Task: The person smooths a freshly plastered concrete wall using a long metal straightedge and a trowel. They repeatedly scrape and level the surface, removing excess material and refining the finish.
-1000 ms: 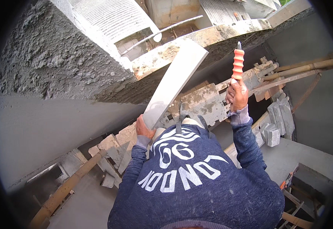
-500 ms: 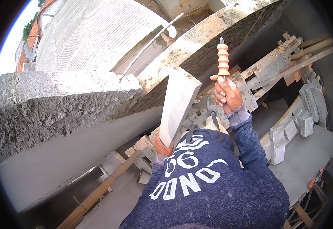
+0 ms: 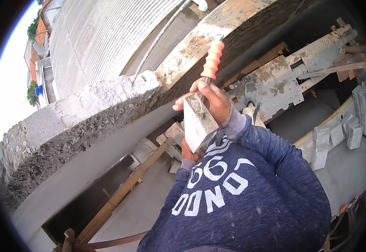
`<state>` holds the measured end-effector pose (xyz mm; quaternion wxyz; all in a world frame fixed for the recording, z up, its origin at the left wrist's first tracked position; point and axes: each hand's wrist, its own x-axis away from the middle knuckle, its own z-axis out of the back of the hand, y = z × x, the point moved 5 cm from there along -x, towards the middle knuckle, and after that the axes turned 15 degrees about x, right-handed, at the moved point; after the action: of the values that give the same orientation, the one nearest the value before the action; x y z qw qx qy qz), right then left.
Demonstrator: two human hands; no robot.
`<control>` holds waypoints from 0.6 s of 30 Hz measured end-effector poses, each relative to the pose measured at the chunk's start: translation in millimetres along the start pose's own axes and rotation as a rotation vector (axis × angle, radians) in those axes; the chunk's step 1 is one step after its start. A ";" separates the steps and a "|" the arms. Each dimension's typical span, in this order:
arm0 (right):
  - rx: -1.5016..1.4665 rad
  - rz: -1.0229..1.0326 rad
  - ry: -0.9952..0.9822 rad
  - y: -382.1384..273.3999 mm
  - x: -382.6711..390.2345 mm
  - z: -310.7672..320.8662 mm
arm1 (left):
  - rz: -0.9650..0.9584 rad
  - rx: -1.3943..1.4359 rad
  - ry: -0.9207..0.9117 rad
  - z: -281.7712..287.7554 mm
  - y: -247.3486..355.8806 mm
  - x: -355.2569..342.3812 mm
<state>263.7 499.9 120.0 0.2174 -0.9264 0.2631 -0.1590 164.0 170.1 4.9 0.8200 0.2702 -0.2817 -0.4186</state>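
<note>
A pale grey block (image 3: 194,130), long and rectangular, is tilted up in front of my chest. My left hand (image 3: 188,150) is closed around its lower side. My right hand (image 3: 217,103) is closed on the metal shank of a hand tool with a ribbed orange handle (image 3: 212,60). That handle points up and away, with a metal tip showing at its end. The rest of the tool is hidden behind my hand and the block. My right fingers are at the block's upper end; whether they touch it I cannot tell.
A rough concrete ledge (image 3: 78,101) curves across the left, with a bent steel bar (image 3: 160,35) rising from it. Mortar-splashed planks (image 3: 275,86) form a platform ahead. Several grey blocks (image 3: 321,145) lie on the right. A bamboo pole (image 3: 126,189) crosses the lower left.
My right hand has moved left and down with the orange-handled tool, reaching the block's upper end. The block now points its end face more toward me. The whole view has shifted.
</note>
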 end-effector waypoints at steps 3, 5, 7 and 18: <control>0.058 -0.046 0.068 -1.0 -5.5 -2.9 | -0.014 -0.026 0.055 -5.4 8.9 -5.1; 0.047 -0.043 0.072 -5.1 -10.7 0.7 | 0.183 0.157 -0.036 -2.8 57.0 -28.6; -0.031 -0.022 0.045 -25.2 -15.4 -6.4 | 0.292 0.247 -0.030 -4.3 95.1 -47.2; -0.057 0.139 -0.149 -136.1 -29.9 -24.3 | 0.150 0.002 -0.014 -29.5 93.7 -37.8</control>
<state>286.4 613.1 201.6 0.2204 -0.9210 0.3141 -0.0669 215.8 255.0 39.2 0.8469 0.2464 -0.3073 -0.3573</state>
